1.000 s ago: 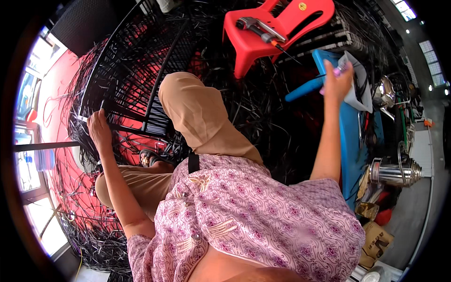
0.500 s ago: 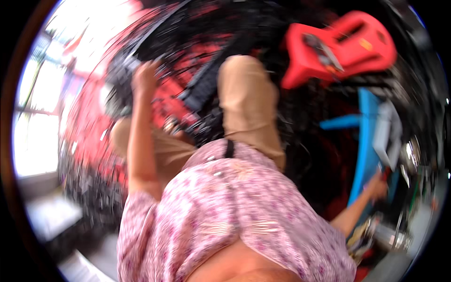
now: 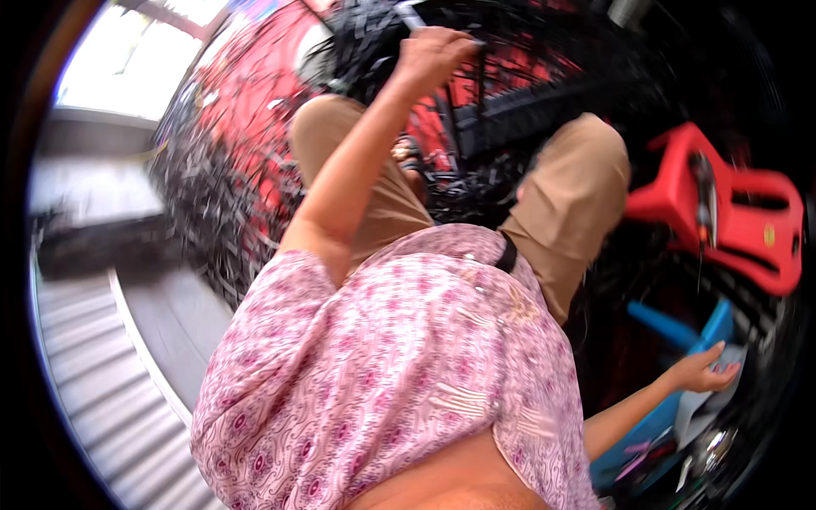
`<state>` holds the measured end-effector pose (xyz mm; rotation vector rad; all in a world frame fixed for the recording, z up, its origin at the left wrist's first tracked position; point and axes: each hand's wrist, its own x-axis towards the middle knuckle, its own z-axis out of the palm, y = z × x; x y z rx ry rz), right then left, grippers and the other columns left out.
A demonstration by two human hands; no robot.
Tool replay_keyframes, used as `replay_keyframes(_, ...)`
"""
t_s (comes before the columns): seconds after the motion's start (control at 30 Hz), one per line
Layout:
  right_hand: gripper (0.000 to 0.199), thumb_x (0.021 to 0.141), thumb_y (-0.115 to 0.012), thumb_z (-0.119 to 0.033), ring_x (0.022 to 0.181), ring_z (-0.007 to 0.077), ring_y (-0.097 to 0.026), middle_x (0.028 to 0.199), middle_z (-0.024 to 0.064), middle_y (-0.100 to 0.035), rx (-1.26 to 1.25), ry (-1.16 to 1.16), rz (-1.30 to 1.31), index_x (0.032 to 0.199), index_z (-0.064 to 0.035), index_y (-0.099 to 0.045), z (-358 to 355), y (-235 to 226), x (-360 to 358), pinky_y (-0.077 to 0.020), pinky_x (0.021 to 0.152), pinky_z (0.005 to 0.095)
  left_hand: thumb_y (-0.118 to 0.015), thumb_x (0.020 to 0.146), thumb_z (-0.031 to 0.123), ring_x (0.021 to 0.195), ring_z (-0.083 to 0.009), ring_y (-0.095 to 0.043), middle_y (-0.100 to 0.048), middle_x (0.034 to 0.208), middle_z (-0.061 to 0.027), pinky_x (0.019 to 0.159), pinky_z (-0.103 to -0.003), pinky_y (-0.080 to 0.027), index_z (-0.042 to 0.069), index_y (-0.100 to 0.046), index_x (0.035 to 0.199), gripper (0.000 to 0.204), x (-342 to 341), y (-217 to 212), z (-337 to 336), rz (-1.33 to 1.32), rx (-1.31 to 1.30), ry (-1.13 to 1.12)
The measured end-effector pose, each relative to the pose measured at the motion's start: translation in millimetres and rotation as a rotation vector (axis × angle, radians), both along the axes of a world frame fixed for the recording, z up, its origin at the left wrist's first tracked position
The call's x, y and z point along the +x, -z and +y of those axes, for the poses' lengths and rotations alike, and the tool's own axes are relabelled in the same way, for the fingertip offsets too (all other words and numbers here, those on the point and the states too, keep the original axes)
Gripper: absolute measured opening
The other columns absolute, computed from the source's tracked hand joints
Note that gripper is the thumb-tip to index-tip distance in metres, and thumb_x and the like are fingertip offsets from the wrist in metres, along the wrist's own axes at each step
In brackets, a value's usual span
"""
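Nearest the wearer, the right hand [image 3: 704, 372] reaches over the edge of the bench [image 3: 721, 321], beside the tray [image 3: 693, 415]; its fingers are loosely spread, with nothing visible in their grasp. A purple item [image 3: 633, 461] lies toward the bench's near end. A gap runs between the spread knees [image 3: 582, 166] to the black frame [image 3: 544, 104], which lies just past them amid loose strips [image 3: 225, 191]. The left hand [image 3: 438, 61] is at the frame's left part, fingers curled; blur hides whether they grasp anything. The red chair [image 3: 671, 197] has its near-left corner just beside the right knee, leaving little room; a tool [image 3: 705, 195] lies across its seat. A bright window [image 3: 127, 64] stands farthest, at left.
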<state>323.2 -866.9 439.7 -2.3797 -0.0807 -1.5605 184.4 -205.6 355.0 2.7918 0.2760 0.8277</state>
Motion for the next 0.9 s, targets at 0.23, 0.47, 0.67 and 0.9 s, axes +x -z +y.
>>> replay_keyframes(0.23, 0.041, 0.091, -0.064, -0.009, 0.113, 0.0238, -0.059, 0.125, 0.0155, -0.059, 0.383, -1.108, 0.553, 0.128, 0.0035, -0.053, 310.2, -16.4, -45.9, -0.0475, 0.094, 0.0354, -0.051, 0.092, 0.036, 0.123, -0.0291, -0.046, -0.059, 0.122, -0.0066, 0.101, -0.044, -0.032, 0.016, -0.065, 0.116, 0.034, -14.7, -5.9, -49.0, -0.063, -0.236, -0.089)
replay_keyframes(0.47, 0.041, 0.094, -0.065, -0.026, 0.107, 0.0257, -0.061, 0.124, 0.0143, -0.06, -0.113, -1.427, 0.742, 0.126, -0.0015, -0.057, 516.3, 10.6, -63.2, -0.0489, 0.087, 0.0343, -0.054, 0.096, 0.026, 0.109, -0.0249, -0.058, -0.063, 0.117, -0.012, 0.096, -0.037, -0.043, 0.01, -0.061, 0.122, 0.031, -53.2, -64.7, -6.7, -0.05, -0.918, 0.101)
replay_keyframes(0.67, 0.034, 0.098, -0.051, -0.032, 0.095, 0.029, -0.063, 0.094, 0.0124, -0.069, -0.631, -1.299, 0.643, 0.109, -0.0037, -0.067, 565.3, 29.8, -80.9, -0.0443, 0.087, 0.0391, -0.059, 0.096, 0.024, 0.096, -0.0148, -0.067, -0.07, 0.104, -0.0072, 0.084, -0.029, -0.049, 0.0, -0.068, 0.111, 0.029, -158.6, -32.4, 144.1, -0.664, -1.135, -0.267)
replay_keyframes(0.9, 0.028, 0.094, -0.049, -0.019, 0.079, 0.0329, -0.056, 0.085, 0.0152, -0.063, -0.604, -1.293, 0.5, 0.1, 0.0019, -0.066, 570.9, 50.7, -94.8, -0.0413, 0.079, 0.0415, -0.069, 0.085, 0.015, 0.057, -0.0091, -0.063, -0.069, 0.069, -0.0034, 0.054, -0.025, -0.051, 0.002, -0.074, 0.087, 0.014, -251.5, 199.4, 275.3, -0.658, -1.066, -1.01)
